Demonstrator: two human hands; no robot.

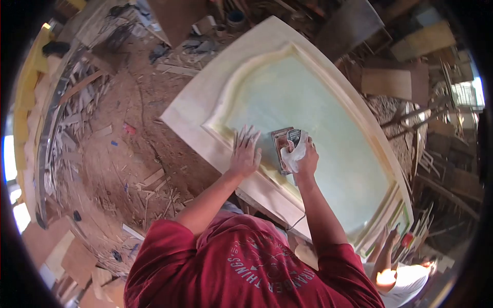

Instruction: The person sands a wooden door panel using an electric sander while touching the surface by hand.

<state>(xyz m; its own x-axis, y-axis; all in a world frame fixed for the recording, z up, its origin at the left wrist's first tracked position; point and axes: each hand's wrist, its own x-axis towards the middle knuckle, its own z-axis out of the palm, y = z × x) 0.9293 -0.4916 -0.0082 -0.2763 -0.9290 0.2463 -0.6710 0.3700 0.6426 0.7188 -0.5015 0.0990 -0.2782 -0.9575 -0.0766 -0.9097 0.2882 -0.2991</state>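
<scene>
A large pale wooden panel (190,105) with a raised curved moulding and a light green recessed middle lies in front of me. My right hand (306,161) is wrapped round a power sander (281,146), whose flat base rests on the green surface. White cloth or plastic covers part of the sander's body under my fingers. A thin cord (297,224) hangs over the panel's near edge. To the left, my left hand (245,153) lies flat across the moulding, fingers stretched out and dusty, holding nothing.
At the lower right, another person's hands (393,237) are close to the panel's corner. Wood scraps (154,179) litter the dirt floor on the left. Boards (385,82) and sticks are piled along the right side. A dark bucket (236,19) stands beyond the panel.
</scene>
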